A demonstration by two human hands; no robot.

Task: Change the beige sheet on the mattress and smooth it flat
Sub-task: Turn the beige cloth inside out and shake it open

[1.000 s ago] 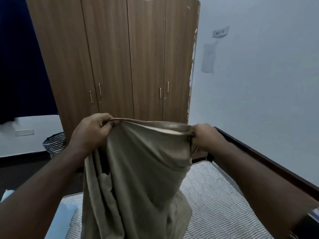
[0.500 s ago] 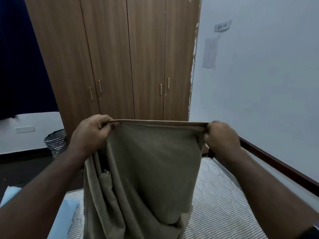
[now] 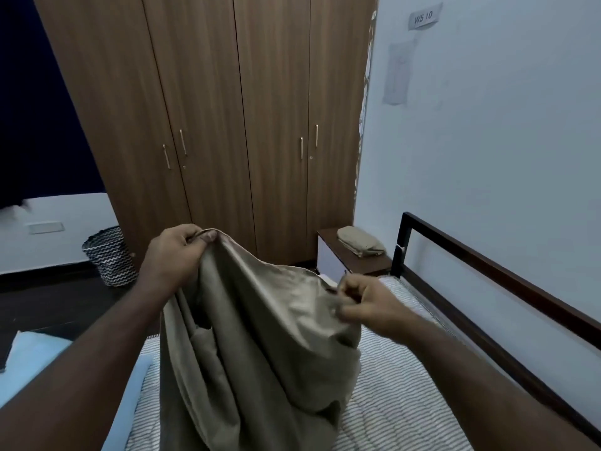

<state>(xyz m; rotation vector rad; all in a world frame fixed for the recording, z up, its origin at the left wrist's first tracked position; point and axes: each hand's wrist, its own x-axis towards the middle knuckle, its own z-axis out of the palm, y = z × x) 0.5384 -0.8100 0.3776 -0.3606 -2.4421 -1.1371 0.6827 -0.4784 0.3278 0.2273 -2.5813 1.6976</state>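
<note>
The beige sheet (image 3: 260, 336) hangs bunched between both hands above the striped mattress (image 3: 400, 395), its lower folds piled on the bed toward the middle of the width. The left hand (image 3: 177, 255) holds it higher, with thumb and curled fingers pinching the hem at the top of the bundle. The right hand (image 3: 367, 302) sits lower, nearer the wall-side edge of the bed, fingers curled in a grip on a gathered fold of the cloth; exactly which edge it holds is blurred.

The mattress shows bare stripes on the wall side and toward the near end, so nothing is spread on it yet. A second folded beige cloth (image 3: 359, 245) lies on the small bedside table (image 3: 354, 265) beyond the far end of the bed, beside the black bed frame (image 3: 487, 271). Whether the cloth in hand is the old sheet coming off or the fresh one going on cannot be told from this view alone.

The step in hand looks like sorting the sheet out: finding a hem and working along it to a corner. The next move probably calls for both hands to keep the same edge and draw apart until it runs straight. If it is the fresh sheet, it then gets cast over the mattress toward the far end. The slack middle could twist if the hands hold different edges.
</note>
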